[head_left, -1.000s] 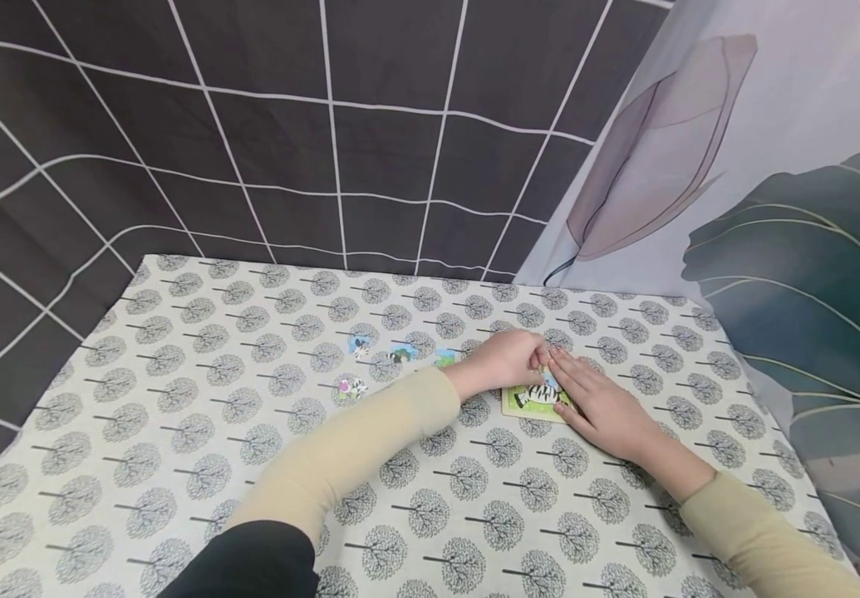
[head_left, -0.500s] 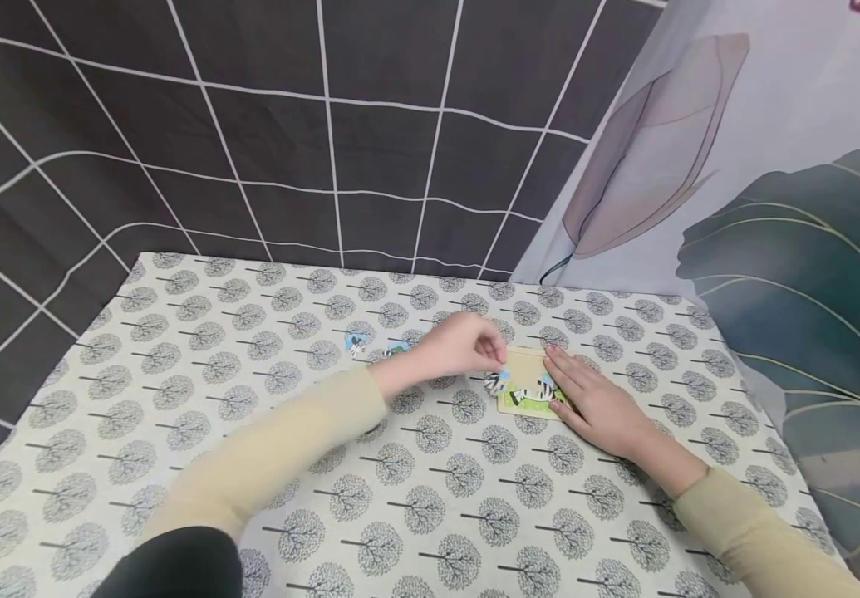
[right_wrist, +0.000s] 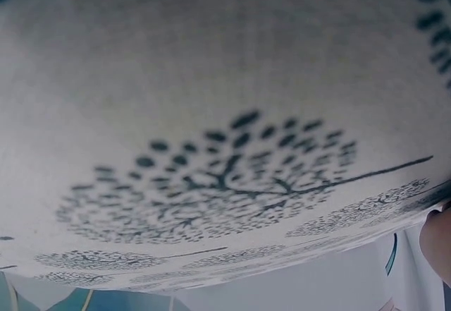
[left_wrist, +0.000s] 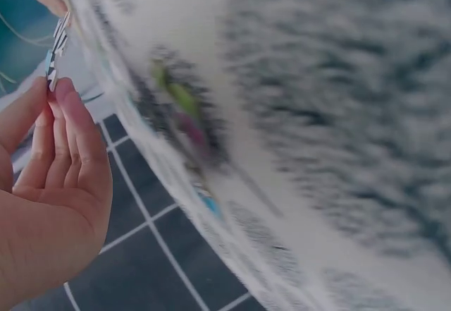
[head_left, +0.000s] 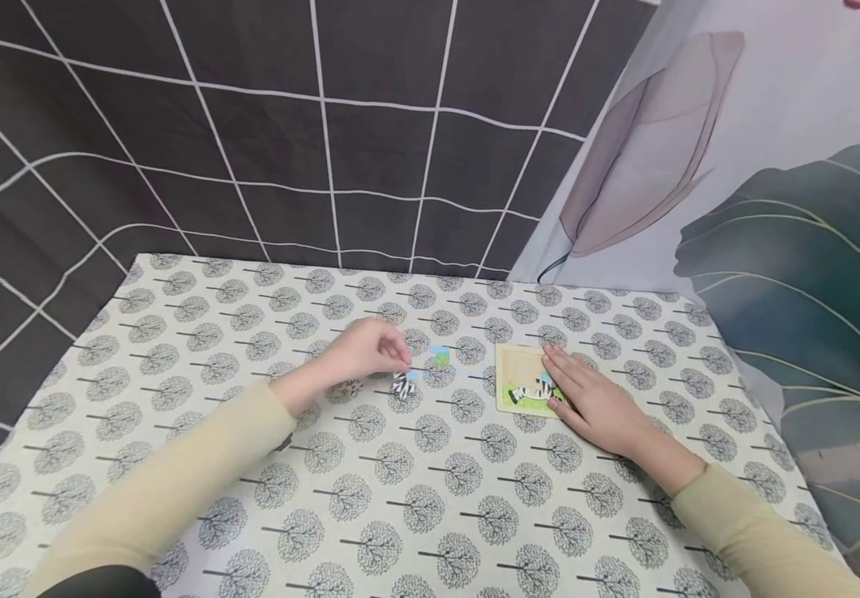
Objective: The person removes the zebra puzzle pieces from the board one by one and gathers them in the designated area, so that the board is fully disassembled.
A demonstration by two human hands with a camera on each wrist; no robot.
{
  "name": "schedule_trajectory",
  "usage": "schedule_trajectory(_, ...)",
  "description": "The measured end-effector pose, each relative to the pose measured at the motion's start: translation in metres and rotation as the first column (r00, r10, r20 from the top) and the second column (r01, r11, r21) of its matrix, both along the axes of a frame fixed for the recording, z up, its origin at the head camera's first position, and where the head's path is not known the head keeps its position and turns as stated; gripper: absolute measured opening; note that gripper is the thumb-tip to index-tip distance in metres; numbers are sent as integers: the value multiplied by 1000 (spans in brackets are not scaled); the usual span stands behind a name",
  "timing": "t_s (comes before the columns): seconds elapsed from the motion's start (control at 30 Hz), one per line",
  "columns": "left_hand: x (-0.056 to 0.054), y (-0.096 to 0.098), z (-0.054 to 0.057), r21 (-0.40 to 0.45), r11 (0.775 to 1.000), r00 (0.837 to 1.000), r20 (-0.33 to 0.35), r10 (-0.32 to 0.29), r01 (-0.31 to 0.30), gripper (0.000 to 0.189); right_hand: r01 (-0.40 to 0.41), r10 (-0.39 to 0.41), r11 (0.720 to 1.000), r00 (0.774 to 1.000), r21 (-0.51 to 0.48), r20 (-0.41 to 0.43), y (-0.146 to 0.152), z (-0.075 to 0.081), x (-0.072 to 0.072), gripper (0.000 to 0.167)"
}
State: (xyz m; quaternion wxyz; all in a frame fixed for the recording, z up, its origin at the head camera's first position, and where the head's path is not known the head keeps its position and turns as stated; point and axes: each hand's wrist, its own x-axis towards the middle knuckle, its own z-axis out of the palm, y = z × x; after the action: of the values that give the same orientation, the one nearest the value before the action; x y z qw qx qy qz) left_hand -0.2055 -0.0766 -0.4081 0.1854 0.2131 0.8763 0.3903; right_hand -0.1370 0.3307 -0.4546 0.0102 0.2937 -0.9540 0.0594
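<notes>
Left hand (head_left: 364, 347) pinches a striped piece (head_left: 403, 385), green piece (head_left: 440, 356) at its two o'clock; straight-fingered right hand (head_left: 597, 407) covers tray (head_left: 521, 363) at three.

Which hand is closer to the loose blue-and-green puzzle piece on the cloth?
Left. The left hand, pinching a striped piece, is left of the blue-and-green piece; the right hand is farther to its right, on the puzzle board.

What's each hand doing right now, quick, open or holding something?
Left hand: closed, pinching a zebra-striped puzzle piece.
Right hand: open, resting on the right side of the zebra puzzle board.
</notes>
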Motion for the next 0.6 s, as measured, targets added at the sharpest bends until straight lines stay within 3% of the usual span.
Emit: schedule_trajectory(0.6, 2, -13, -6, -105, 995, 999, -45, -6, 1, 10, 20, -20, 1000, 999, 7, 38, -2, 1, 0, 71)
